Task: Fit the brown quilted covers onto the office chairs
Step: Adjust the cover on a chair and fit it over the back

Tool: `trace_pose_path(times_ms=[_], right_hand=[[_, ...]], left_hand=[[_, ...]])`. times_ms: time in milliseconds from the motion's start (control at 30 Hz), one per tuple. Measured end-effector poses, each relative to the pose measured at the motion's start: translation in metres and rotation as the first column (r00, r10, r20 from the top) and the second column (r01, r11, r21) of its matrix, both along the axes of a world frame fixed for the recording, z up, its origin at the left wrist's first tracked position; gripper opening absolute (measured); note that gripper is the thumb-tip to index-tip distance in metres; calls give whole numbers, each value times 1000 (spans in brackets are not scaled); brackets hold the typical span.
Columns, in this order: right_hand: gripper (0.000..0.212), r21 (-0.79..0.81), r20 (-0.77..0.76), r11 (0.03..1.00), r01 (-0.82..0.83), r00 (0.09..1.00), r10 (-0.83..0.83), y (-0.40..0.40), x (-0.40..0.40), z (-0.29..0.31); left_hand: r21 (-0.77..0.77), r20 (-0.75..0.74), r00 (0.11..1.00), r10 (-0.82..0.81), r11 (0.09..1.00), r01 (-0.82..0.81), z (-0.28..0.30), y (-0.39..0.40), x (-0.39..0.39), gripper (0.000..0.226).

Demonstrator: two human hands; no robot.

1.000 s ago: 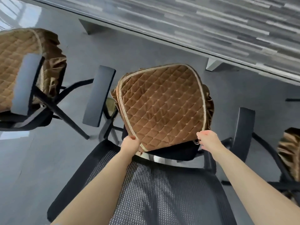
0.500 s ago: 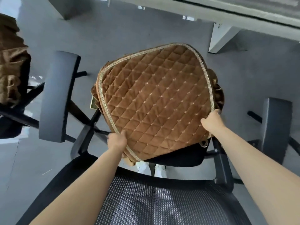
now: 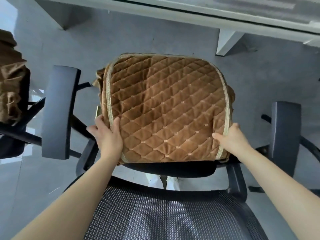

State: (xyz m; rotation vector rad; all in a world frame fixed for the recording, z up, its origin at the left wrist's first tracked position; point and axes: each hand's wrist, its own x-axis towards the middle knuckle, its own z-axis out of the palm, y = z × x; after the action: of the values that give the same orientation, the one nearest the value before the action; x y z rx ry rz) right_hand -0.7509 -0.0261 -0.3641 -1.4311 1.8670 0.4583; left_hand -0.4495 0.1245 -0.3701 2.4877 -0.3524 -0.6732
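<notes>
A brown quilted cover (image 3: 166, 108) with pale piping lies over the seat of a black office chair (image 3: 173, 168); the seat's black rear edge shows below the cover. My left hand (image 3: 107, 135) grips the cover's near left corner, thumb on top. My right hand (image 3: 232, 137) holds the near right edge along the piping. The chair's mesh backrest (image 3: 169, 213) is right below me, between my forearms. Grey armrests stand on the left (image 3: 58, 111) and right (image 3: 284, 135).
At the far left is a second chair (image 3: 12, 94) wearing a brown cover. A white desk (image 3: 190, 13) with a leg (image 3: 226, 42) runs across the top. Grey floor (image 3: 173, 38) lies in between.
The cover has turned square to the seat and settled lower over it. Both hands slid to its near corners. The view has tilted further down and moved closer.
</notes>
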Motion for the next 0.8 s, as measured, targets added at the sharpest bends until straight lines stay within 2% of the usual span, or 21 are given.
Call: trace_pose_path(times_ms=[67,133,200,267,367,533,633,733,800], right_hand=[[68,31,-36,999,33,999,-32,25,-11,1],[53,88,-93,993,-74,992,83,50,-19,-3],[29,107,-132,963,-249,956,262,65,-22,-8],[21,95,-130,959,-267,952,278,65,-19,-12],[28,55,-75,980,-192,978,196,42,-3,-15],[68,-57,-80,998,-38,996,33,-23,13,-26],[73,-80,-66,996,47,996,-52,-54,16,-36],[80,-62,-106,995,73,991,-79,-63,13,-43],[83,-69,-117,994,84,989,-92,-58,11,-42]], left_hand=[[87,46,989,-144,986,139,-4,9,4,53],[315,59,942,-332,901,298,-17,22,5,44],[560,-43,912,-409,745,361,-25,29,1,45],[645,-173,912,-372,657,391,-24,26,-2,53],[588,-246,902,-355,685,430,-25,13,2,59],[389,-167,939,-301,855,343,-35,-14,20,67],[273,-192,952,-238,919,285,-40,-29,34,72],[266,-205,955,-215,927,266,-47,-35,43,67],[260,-184,955,-234,925,277,-49,-29,46,56]])
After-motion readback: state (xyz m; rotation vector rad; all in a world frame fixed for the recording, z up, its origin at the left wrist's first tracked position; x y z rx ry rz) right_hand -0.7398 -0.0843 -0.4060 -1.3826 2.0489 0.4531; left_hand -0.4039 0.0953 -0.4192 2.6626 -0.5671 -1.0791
